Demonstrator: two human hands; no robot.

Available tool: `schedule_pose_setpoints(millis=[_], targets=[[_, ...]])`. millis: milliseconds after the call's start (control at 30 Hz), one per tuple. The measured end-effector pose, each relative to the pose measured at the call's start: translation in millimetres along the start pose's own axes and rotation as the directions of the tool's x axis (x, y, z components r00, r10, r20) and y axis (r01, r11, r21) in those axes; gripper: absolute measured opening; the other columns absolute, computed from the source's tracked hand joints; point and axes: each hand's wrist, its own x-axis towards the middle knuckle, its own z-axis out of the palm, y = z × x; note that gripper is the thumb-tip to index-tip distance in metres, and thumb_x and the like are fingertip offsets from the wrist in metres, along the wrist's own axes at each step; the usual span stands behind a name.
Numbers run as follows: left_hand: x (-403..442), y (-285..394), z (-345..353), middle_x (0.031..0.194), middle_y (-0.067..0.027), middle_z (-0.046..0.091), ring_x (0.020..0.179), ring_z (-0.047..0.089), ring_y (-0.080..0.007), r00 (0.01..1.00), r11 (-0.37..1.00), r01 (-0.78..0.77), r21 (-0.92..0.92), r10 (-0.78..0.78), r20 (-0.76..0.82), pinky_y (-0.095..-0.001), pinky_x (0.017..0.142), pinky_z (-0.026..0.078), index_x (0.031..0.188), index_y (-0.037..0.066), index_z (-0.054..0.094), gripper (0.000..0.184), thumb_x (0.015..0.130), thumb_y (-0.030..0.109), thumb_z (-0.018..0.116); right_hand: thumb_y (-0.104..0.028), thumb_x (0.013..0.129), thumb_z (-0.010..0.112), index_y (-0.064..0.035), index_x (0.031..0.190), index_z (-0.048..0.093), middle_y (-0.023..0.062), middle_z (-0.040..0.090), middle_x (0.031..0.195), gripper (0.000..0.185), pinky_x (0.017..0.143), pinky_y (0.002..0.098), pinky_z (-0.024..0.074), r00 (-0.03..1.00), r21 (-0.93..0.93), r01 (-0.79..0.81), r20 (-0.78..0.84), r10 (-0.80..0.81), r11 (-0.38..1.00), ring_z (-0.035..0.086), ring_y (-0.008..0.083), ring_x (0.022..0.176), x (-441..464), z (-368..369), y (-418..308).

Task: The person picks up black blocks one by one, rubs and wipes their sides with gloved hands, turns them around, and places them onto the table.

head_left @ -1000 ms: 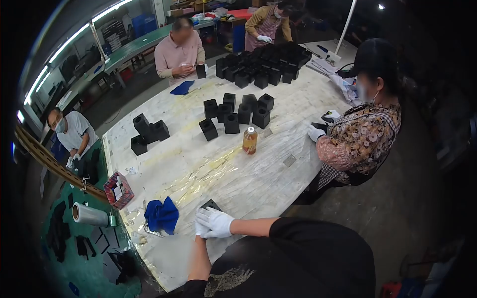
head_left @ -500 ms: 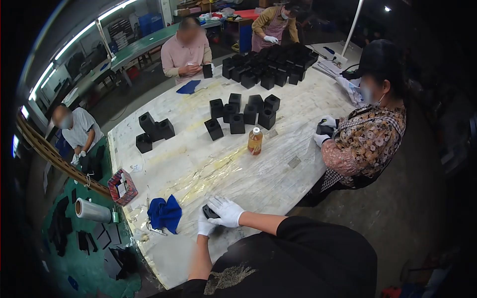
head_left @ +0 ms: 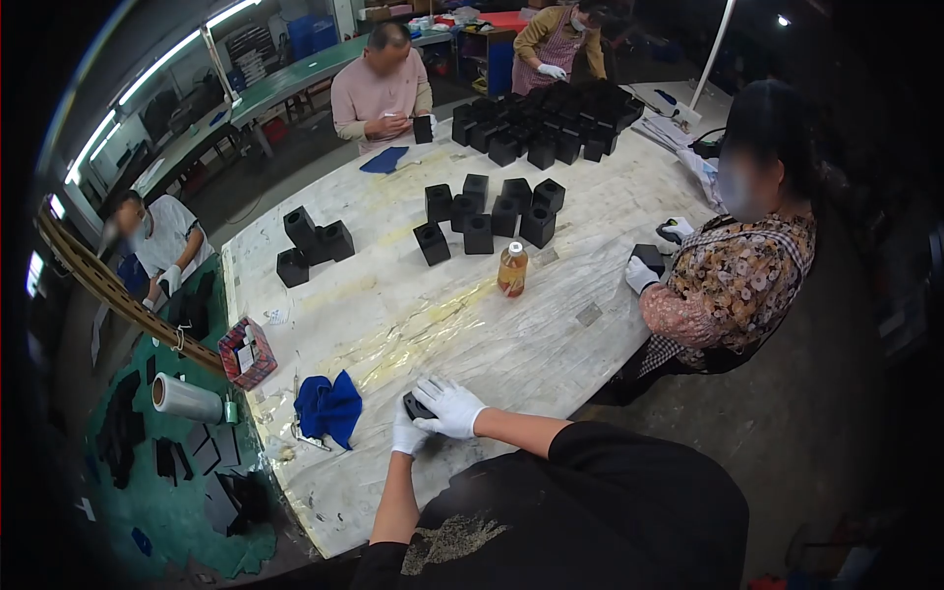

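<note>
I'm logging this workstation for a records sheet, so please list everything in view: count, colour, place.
Black block: one, black, between the gloved hands
Left block group: three, black, table's left
Middle block group: nine visible, black, mid-table
Block pile: uncountable, black, far end
Bottle: one, amber, mid-table
Cloths: two, blue, near left and far edge
Basket: one, patterned, left edge
Roll: one, whitish, green surface
Flat pieces: several, dark, green surface
Worktable: one, whitish, centre
Green surface: one, green, lower left
Rear clutter: uncountable, mixed, back
Co-workers: four, varied clothing, around
Left hand: one, white-gloved, block's near side
Right hand: one, white-gloved, over block
</note>
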Motion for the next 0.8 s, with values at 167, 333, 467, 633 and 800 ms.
schedule_pose_setpoints(millis=[167, 333, 467, 633, 800], targets=[[2.6, 0.8, 1.6, 0.127, -0.0101, 0.059, 0.111, 0.062, -0.0196, 1.000, 1.000, 0.011, -0.004, -0.011, -0.005, -0.0364, 0.094, 0.054, 0.130, 0.010, 0.037, 0.070, 0.077, 0.007, 0.082, -0.058, 0.097, 0.047, -0.0039, 0.152, 0.036, 0.0216, 0.035, 0.157, 0.078, 0.120, 0.0518, 0.0246, 1.000, 0.007, 0.019, -0.018, -0.019, 1.000, 0.030, 0.0451, 0.146, 2.4, 2.9, 3.9], [-7.4, 21.4, 3.0, 0.124, -0.0100, 0.060, 0.107, 0.063, -0.0182, 1.000, 0.994, 0.005, 0.105, -0.003, -0.023, -0.0352, 0.092, 0.055, 0.131, 0.010, 0.037, 0.071, 0.077, 0.010, 0.083, -0.057, 0.097, 0.047, -0.0040, 0.150, 0.039, 0.0211, 0.036, 0.156, 0.075, 0.118, 0.0526, 0.0287, 0.998, -0.006, 0.035, -0.055, -0.035, 0.999, 0.032, 0.0455, 0.145, 3.9, 9.9, 6.2], [2.6, -7.6, -0.6, 0.124, -0.0093, 0.060, 0.107, 0.062, -0.0182, 0.997, 0.984, 0.075, -0.160, -0.079, -0.021, -0.0352, 0.092, 0.055, 0.131, 0.010, 0.039, 0.071, 0.075, 0.010, 0.084, -0.057, 0.098, 0.047, -0.0037, 0.149, 0.039, 0.0210, 0.037, 0.155, 0.075, 0.116, 0.0524, 0.0315, 0.996, -0.022, 0.047, -0.074, -0.049, 0.999, 0.033, 0.0451, 0.144, 3.9, 9.0, 6.3], [-5.3, 4.6, -1.2, 0.125, -0.0094, 0.060, 0.111, 0.062, -0.0195, 0.999, 0.999, 0.028, 0.031, -0.027, -0.027, -0.0362, 0.094, 0.054, 0.134, 0.008, 0.040, 0.080, 0.070, 0.008, 0.087, -0.057, 0.098, 0.047, -0.0033, 0.148, 0.040, 0.0213, 0.038, 0.154, 0.074, 0.115, 0.0509, 0.0332, 0.998, 0.031, 0.033, -0.061, -0.031, 0.999, 0.035, 0.0444, 0.143, 6.6, 3.9, 7.0], [-17.3, 26.6, -2.8, 0.129, -0.0114, 0.060, 0.113, 0.062, -0.0226, 0.999, 0.989, 0.003, 0.148, 0.005, -0.054, -0.0374, 0.097, 0.053, 0.137, 0.006, 0.041, 0.090, 0.063, 0.011, 0.092, -0.056, 0.098, 0.048, -0.0037, 0.148, 0.040, 0.0219, 0.037, 0.155, 0.073, 0.114, 0.0512, 0.0351, 0.999, 0.018, 0.022, -0.048, -0.021, 1.000, 0.037, 0.0451, 0.142, 4.2, 3.1, 3.5]])
